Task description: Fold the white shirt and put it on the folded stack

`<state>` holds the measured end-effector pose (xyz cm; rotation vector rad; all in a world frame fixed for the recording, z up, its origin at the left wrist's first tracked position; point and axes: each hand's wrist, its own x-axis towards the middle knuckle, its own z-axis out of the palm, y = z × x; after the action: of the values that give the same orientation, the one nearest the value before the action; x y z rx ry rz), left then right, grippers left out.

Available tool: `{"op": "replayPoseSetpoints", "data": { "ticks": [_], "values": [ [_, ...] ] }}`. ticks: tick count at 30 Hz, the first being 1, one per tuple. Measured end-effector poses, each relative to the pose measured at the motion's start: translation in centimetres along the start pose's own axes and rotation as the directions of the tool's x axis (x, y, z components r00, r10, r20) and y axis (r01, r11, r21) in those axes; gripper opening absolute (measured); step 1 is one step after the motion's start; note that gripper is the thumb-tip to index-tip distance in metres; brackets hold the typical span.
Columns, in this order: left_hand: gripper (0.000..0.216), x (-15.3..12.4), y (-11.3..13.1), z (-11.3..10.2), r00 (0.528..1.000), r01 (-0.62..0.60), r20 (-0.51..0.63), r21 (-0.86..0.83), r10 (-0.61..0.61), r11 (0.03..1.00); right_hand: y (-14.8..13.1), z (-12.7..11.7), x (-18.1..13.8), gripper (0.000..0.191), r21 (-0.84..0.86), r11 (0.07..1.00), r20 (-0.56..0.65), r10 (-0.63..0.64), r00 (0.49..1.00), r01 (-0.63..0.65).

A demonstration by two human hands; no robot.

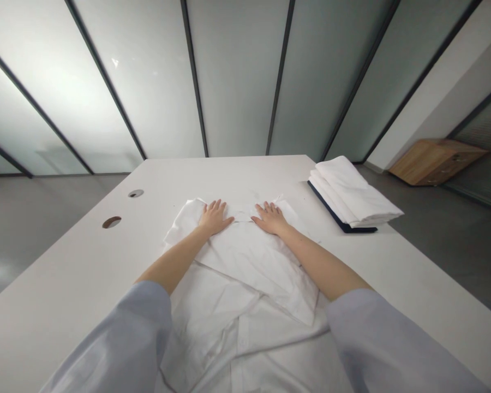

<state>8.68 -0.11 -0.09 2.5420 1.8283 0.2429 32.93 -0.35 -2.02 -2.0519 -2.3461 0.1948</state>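
White cotton shirt point(245, 273) is spread on the desk point(65, 273), sleeves already folded in; left hand point(215, 216) and right hand point(271, 217) are pressed flat, fingers spread, at its far end. Lengthwise folds appear outstanding; folded garments point(352, 196) are stacked nearby.

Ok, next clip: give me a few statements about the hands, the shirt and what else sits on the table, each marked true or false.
1. Both hands lie flat, palms down, on the white shirt. True: the left hand and the right hand press on its far end.
2. The folded stack sits to the person's left. False: it sits at the far right of the table.
3. The stack rests on something dark. True: a dark edge shows under it.
4. The right hand grips a hanger. False: it lies open on the cloth.
5. Two round holes show in the tabletop on the left. True.
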Motion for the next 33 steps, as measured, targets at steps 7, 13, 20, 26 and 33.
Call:
{"op": "replayPoseSetpoints", "data": {
  "ticks": [7, 13, 20, 26, 33],
  "values": [
    [0.072, -3.2, 3.5, -0.5, 0.983, 0.127, 0.142, -0.038, -0.12, 0.991, 0.0, -0.8, 1.3, 0.073, 0.002, 1.0, -0.008, -0.015, 1.0, 0.015],
    [0.082, -0.9, 3.6, 0.8, 0.97, 0.169, 0.179, -0.009, -0.165, 0.986, -1.0, -2.2, 0.4, 0.073, 0.02, 0.999, -0.059, -0.028, 0.998, 0.029],
    [0.072, 3.0, 2.2, 0.4, 0.993, 0.111, 0.045, -0.027, -0.11, 0.993, -3.8, -0.5, -3.7, 0.078, 0.031, 1.0, 0.079, 0.003, 0.997, -0.005],
    [0.061, 1.0, 3.6, -0.5, 0.994, 0.107, 0.027, -0.026, -0.106, 0.994, -2.7, -0.6, -0.6, 0.075, 0.017, 1.0, 0.058, 0.006, 0.998, -0.007],
    [0.073, -0.9, 4.8, 0.8, 0.974, 0.154, 0.171, -0.007, -0.15, 0.988, -1.1, -2.1, 3.8, 0.069, -0.002, 0.999, -0.002, -0.05, 0.999, 0.05]
  ]
}}
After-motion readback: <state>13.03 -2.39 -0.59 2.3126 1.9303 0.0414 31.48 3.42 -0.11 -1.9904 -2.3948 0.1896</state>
